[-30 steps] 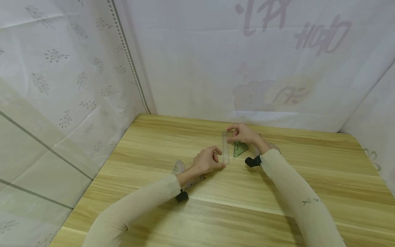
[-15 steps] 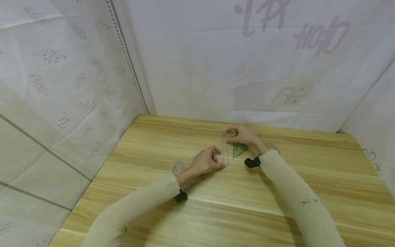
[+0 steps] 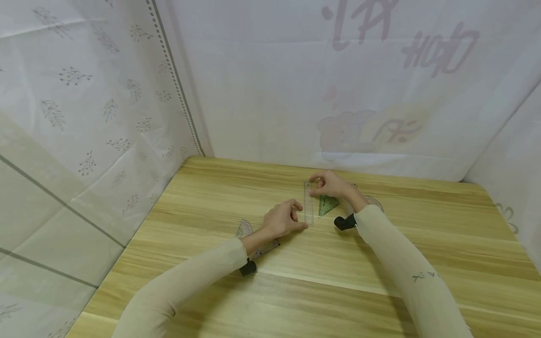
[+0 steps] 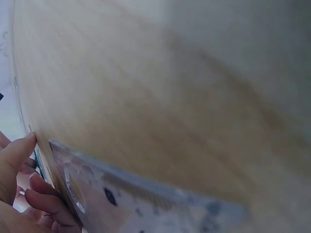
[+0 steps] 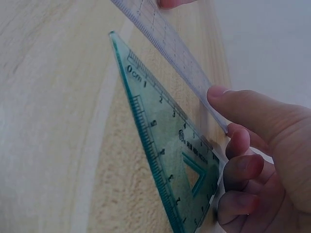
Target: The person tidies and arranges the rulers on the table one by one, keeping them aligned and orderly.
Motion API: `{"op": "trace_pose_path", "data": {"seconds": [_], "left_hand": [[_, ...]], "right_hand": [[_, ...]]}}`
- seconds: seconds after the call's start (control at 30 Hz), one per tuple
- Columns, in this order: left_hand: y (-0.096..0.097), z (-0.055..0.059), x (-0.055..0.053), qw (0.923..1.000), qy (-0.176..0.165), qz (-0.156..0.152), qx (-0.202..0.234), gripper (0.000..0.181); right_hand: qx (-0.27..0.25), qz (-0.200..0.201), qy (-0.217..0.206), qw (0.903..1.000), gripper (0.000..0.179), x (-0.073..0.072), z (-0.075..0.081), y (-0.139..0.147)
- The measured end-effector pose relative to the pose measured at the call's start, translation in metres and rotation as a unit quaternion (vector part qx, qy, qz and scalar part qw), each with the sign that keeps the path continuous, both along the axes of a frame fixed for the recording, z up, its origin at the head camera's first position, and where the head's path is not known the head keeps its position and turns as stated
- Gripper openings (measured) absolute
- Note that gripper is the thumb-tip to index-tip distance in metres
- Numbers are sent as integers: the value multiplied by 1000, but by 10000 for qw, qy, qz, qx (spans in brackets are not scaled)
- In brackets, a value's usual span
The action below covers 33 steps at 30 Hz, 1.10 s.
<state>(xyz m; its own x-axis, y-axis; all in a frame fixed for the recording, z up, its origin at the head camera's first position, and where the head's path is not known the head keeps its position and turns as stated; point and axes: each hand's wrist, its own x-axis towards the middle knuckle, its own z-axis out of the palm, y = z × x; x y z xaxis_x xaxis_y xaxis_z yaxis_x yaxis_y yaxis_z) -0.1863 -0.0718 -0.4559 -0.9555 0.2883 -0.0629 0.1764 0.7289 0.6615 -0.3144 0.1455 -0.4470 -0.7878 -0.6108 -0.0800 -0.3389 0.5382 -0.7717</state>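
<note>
A clear ruler (image 3: 309, 206) lies lengthwise away from me on the wooden table, between my two hands. At its near end my left hand (image 3: 281, 219) has the thumb on the corner and a bent forefinger at the left edge. My right hand (image 3: 331, 183) holds the far end, with the thumb against the right edge and the forefinger at the tip; its other fingers curl inward. Just right of the ruler lies a green set square (image 5: 170, 150), partly covered by the right hand in the head view. The left wrist view shows a clear plastic piece (image 4: 141, 199) beside the left fingers.
A small protractor (image 3: 244, 228) and a clear flat tool (image 3: 267, 248) lie under the left forearm. Another protractor (image 3: 374, 203) is partly hidden behind the right wrist. Dark wrist cameras hang below both cuffs. A fabric curtain (image 3: 270, 94) stands at the table's back edge.
</note>
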Motion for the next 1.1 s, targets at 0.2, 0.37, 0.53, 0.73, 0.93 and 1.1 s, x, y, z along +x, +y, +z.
{"op": "trace_pose_path", "data": {"seconds": [0.2,0.37,0.53,0.73,0.93,1.1], "left_hand": [[0,-1,-1,10000,-31,16,-24,48],[0,-1,-2,10000,-24,28,-16,48],[0,0,-2,10000,-52,39,-56,49],[1,4,-1,10000,-80,13,-25,51],[1,6,-2,9998,-180,-29,105,53],[2,7,-4,9991,-355,1,231,53]], "right_hand": [[11,-40,-27,10000,50,1,1,0],[-27,-83,-27,10000,49,2,2,0],[-113,-107,-16,9999,47,1,2,1],[-245,-149,87,9996,47,0,1,2],[-414,-205,222,9987,43,-2,0,5],[-488,-258,229,9982,39,1,1,5]]}}
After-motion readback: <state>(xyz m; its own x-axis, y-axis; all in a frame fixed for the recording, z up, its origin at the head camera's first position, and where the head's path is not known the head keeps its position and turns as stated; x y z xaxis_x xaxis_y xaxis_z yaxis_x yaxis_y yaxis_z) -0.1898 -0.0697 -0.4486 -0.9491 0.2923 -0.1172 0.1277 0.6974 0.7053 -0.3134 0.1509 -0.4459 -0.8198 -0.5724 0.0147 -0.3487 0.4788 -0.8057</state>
